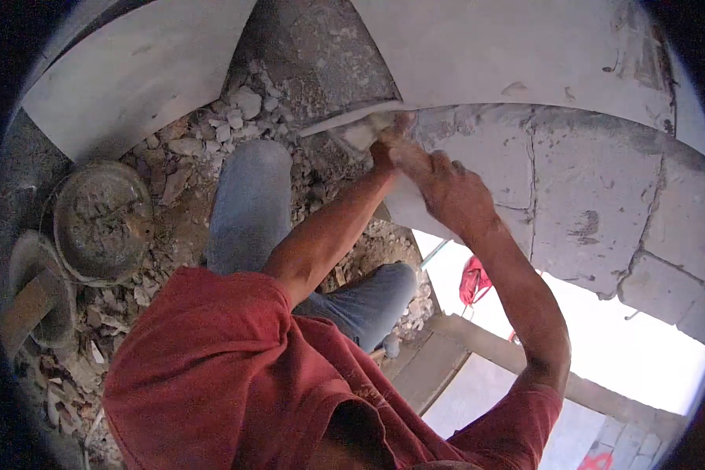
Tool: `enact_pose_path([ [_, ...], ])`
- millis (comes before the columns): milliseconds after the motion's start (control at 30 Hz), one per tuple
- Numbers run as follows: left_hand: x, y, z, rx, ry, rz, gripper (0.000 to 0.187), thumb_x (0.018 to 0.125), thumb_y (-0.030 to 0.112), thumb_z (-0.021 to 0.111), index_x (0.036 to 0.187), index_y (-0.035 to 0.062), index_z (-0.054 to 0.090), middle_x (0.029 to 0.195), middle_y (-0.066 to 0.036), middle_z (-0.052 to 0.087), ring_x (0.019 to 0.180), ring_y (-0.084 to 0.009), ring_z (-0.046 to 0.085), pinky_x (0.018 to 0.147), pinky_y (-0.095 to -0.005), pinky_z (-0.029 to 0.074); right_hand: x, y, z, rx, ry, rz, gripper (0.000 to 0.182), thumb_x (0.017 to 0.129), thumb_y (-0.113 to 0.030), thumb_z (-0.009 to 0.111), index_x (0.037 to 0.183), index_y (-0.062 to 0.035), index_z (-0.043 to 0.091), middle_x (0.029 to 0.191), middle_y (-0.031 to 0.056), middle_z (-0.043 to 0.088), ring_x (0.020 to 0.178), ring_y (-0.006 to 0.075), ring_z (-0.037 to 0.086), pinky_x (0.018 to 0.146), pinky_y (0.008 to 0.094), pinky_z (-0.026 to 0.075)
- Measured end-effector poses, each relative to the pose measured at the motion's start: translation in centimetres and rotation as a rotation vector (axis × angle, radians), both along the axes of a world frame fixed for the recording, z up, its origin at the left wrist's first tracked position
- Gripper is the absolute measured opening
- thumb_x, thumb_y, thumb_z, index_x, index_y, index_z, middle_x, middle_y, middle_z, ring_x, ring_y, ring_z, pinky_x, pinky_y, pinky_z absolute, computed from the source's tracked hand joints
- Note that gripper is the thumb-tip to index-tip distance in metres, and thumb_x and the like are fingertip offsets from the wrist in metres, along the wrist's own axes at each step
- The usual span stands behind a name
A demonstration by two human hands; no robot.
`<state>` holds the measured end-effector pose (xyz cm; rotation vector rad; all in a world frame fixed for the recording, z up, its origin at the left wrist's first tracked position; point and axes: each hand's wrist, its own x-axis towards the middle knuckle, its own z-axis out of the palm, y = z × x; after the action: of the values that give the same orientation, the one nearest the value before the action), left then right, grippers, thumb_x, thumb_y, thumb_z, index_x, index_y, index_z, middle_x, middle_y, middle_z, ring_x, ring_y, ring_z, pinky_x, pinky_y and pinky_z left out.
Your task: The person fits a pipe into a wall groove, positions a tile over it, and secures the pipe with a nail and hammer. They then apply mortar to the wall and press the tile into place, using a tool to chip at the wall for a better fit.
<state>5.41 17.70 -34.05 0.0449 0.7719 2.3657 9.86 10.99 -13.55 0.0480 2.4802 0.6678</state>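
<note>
My left hand [389,147] is closed at the edge of the block wall [595,188], beside a thin pale strip [352,117] and a whitish piece [362,133]. What its fingers hold is too blurred to make out. My right hand [456,192] is closed just right of it, near the wall's face, with its fingers wrapped round something that I cannot make out. The two hands are close together, and the left one is partly hidden behind the right.
Rubble [247,102] covers the ground around my knees. A round bucket [104,223] of grey mix stands at the left, beside another container [59,313] with a board [27,309] across it. Large pale panels [145,74] stand beyond. A red item [474,280] shows through the opening.
</note>
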Motion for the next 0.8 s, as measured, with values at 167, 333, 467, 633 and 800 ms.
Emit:
enact_pose_path([
  [167, 1.2, 0.4, -0.9, 0.202, -0.165, 0.073, 0.038, 0.093, 0.042, 0.044, 0.108, 0.0087, 0.055, 0.093, 0.0, 0.059, 0.078, -0.0176, 0.055, 0.075, -0.0338, 0.047, 0.3, 0.8, -0.5, -0.045, 0.061, 0.136, 0.06, 0.081, -0.013, 0.053, 0.135, -0.0309, 0.037, 0.098, 0.0153, 0.051, 0.081, 0.0305, 0.061, 0.065, 0.0398, 0.055],
  [333, 1.7, 1.0, -2.3, 0.207, -0.153, 0.073, 0.038, 0.092, 0.041, 0.045, 0.11, 0.0087, 0.054, 0.094, -0.001, 0.059, 0.08, -0.0174, 0.055, 0.076, -0.034, 0.047, 0.3, 0.5, -0.4, 0.017, -0.026, 0.021, 0.053, 0.081, -0.013, 0.052, 0.132, -0.028, 0.043, 0.1, 0.0168, 0.053, 0.079, 0.0304, 0.061, 0.061, 0.0387, 0.055],
  [467, 1.8, 1.3, -2.7, 0.194, -0.153, 0.05, 0.038, 0.092, 0.041, 0.046, 0.111, 0.0087, 0.054, 0.096, -0.001, 0.059, 0.082, -0.0172, 0.055, 0.077, -0.0341, 0.047, 0.4, 0.9, -0.9, -0.061, 0.083, 0.199, 0.051, 0.081, -0.013, 0.052, 0.13, -0.0255, 0.045, 0.102, 0.0178, 0.055, 0.079, 0.0309, 0.062, 0.061, 0.0386, 0.055],
  [633, 3.6, 5.5, -7.0, 0.574, -0.435, 0.059, 0.039, 0.091, 0.041, 0.047, 0.113, 0.0088, 0.053, 0.097, -0.002, 0.058, 0.084, -0.017, 0.055, 0.078, -0.0343, 0.046, -0.4, 0.8, -1.1, 0.028, 0.004, 0.038, 0.055, 0.08, -0.013, 0.054, 0.132, -0.0268, 0.042, 0.104, 0.0176, 0.055, 0.081, 0.0303, 0.062, 0.063, 0.0382, 0.055],
  [800, 2.8, 2.0, -6.0, -0.29, 0.043, -0.222, 0.032, 0.088, 0.04, 0.054, 0.103, 0.0112, 0.058, 0.098, -0.006, 0.058, 0.089, -0.0185, 0.053, 0.081, -0.0406, 0.044, -0.6, 1.9, -1.0, 0.096, -0.024, -0.141, 0.058, 0.078, -0.014, 0.057, 0.131, -0.0315, 0.042, 0.107, 0.0157, 0.053, 0.082, 0.0302, 0.062, 0.066, 0.0395, 0.055],
])
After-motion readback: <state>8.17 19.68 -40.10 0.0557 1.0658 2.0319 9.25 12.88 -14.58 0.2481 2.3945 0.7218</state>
